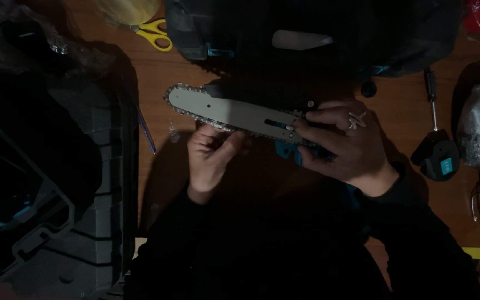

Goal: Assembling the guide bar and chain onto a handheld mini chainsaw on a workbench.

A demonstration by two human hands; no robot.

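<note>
In the middle of the brown wooden worktop (284,183), a little toward its far edge, we see one flat grey metal guide bar (226,110) with one toothed steel saw chain (187,115) running around its rim. The long axis of the bar goes across us, from its rounded nose on the left, slightly farther away, to its slotted end on the right, slightly nearer. Both our hands come to it from the near side. Our left hand (211,157) is under the middle of the bar, its fingers curled and the fingertips pinching the chain on the near rim. Our right hand (346,141), with one ring on a finger, lies over the slotted end and presses on it with bent fingers; below it a blue plastic part (285,150) shows, partly hidden. The right hand covers the bar's end, the left is nearer to the nose.

Around, we count one pair of yellow-handled scissors (155,33) near the far edge, one black-handled screwdriver (432,97) toward the right edge, and one open dark tool case (40,183) on the left edge.
</note>
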